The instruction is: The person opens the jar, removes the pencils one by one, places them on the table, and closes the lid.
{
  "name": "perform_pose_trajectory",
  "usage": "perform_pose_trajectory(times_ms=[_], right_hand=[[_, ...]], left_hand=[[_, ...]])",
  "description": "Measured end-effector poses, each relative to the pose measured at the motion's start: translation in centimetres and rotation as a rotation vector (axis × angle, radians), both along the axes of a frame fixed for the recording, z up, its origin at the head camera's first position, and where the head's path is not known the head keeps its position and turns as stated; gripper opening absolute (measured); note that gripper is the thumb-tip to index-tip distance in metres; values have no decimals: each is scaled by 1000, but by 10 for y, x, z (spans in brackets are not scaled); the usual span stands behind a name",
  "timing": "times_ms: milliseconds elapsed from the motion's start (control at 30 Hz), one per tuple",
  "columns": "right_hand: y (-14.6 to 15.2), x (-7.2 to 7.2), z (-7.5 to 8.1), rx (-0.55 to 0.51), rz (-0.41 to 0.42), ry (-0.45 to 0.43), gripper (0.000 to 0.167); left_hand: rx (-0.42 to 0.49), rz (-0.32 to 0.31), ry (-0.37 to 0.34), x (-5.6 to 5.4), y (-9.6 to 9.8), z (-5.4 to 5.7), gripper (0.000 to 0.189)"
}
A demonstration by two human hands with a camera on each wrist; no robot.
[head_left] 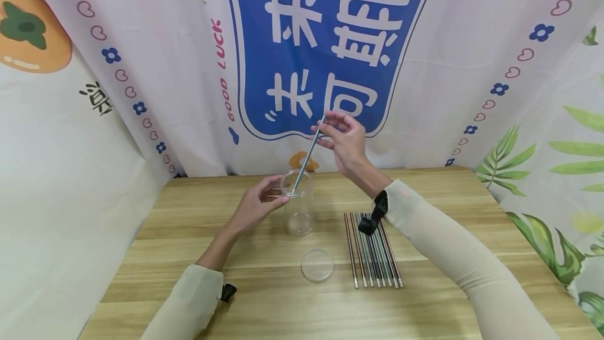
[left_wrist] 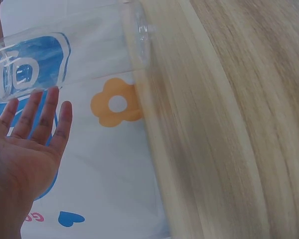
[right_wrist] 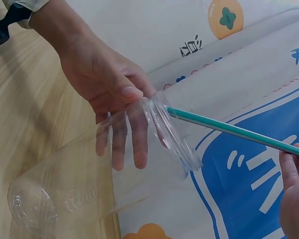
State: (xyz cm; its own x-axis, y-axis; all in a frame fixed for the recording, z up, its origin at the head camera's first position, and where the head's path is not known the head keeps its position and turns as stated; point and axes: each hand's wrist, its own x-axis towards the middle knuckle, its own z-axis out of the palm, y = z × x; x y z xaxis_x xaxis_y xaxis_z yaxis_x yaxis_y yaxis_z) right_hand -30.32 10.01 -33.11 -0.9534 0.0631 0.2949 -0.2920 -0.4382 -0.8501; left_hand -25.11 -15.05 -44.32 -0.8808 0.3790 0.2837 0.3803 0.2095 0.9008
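A clear plastic jar stands upright and uncapped on the wooden table. My left hand is at its upper left side, thumb near the front of the rim and fingers behind; in the left wrist view the fingers look fairly straight. Above the jar, my right hand pinches the upper end of a teal pencil. The pencil slants down to the left, its lower end inside the jar's mouth. The right wrist view shows the pencil entering the rim.
A round clear lid lies in front of the jar. Several pencils in dark red, teal and dark blue lie side by side to the right, partly under the right wrist's black strap. A printed cloth hangs behind the table.
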Motion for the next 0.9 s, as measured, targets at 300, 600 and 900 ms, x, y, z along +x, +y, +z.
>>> perform_pose_trajectory(times_ms=[300, 600, 900], right_hand=[[9, -1, 3, -41, -35, -56, 25], [21, 4, 4, -105, 5, -138, 25], [37, 12, 0, -101, 31, -223, 19]], left_hand=[[-11, 11, 0, -1, 0, 1, 56], [1, -4, 5, 0, 1, 0, 54], [-6, -5, 9, -1, 0, 0, 53]])
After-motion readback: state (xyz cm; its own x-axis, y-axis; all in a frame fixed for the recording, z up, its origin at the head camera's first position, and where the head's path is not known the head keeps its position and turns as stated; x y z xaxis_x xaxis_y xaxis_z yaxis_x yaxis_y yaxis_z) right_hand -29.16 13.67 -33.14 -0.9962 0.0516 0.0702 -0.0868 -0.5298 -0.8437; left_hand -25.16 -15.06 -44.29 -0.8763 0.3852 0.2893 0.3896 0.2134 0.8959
